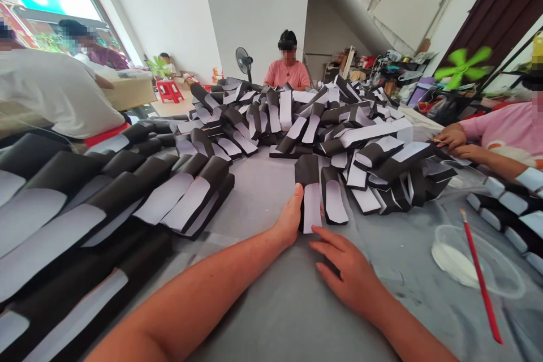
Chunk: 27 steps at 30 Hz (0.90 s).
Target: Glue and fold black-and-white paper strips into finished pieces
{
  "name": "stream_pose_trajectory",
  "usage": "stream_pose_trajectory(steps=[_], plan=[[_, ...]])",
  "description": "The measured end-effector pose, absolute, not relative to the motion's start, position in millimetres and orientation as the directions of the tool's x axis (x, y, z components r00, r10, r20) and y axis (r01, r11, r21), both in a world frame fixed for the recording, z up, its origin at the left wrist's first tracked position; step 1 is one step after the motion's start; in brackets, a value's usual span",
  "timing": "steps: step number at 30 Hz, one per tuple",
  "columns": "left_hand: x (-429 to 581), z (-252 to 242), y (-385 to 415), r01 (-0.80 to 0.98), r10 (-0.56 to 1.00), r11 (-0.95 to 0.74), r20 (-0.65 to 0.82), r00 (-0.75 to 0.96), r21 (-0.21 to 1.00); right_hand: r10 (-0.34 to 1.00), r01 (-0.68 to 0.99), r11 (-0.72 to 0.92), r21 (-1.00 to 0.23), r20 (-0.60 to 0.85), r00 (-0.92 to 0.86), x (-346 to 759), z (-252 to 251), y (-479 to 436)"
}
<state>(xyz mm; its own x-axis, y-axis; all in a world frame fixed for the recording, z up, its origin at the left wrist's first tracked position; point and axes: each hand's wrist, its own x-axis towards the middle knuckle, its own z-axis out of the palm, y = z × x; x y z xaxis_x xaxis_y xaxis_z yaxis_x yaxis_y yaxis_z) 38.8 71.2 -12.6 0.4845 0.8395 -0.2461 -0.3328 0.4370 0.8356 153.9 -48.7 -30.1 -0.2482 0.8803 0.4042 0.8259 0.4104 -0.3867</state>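
- The paper piece point(313, 206) is over the near middle of the tabletop point(254, 294); whether it rests there or is slightly lifted, I cannot tell. It is already folded into a long black shape with a white panel on its face.
- The left hand point(292, 218) pinches this piece, with the thumb at one side and fingertips showing at the other.
- The right hand point(345, 271) has its fingers loosely spread near the lower end; if the index fingertip touches, I cannot tell.
- Just beside, a second piece point(336, 195) lies apart from the hands, folded in the same manner.
- Farther on, a big heap point(286, 110) of similar shapes lies in disorder. At left, rows point(193, 198) are laid more neatly. Much folding seems done, but which ones are complete is not clear.
- At right are a bowl point(504, 271) with white stuff and a brush point(479, 277), which neither hand holds.
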Motion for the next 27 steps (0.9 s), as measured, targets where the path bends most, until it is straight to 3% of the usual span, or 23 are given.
stream_pose_trajectory(steps=[18, 27], plan=[[39.2, -9.6, 67.9, -0.24, 0.836, 0.374, -0.214, 0.505, 0.896, 0.897, 0.828, 0.408, -0.384, 0.336, -0.286, 154.4, -29.0, -47.8], [39.5, -7.3, 70.0, -0.286, 0.833, 0.433, -0.258, 0.49, 0.855, 0.895, 0.828, 0.416, -0.376, 0.331, -0.3, 153.6, -27.2, -49.2]])
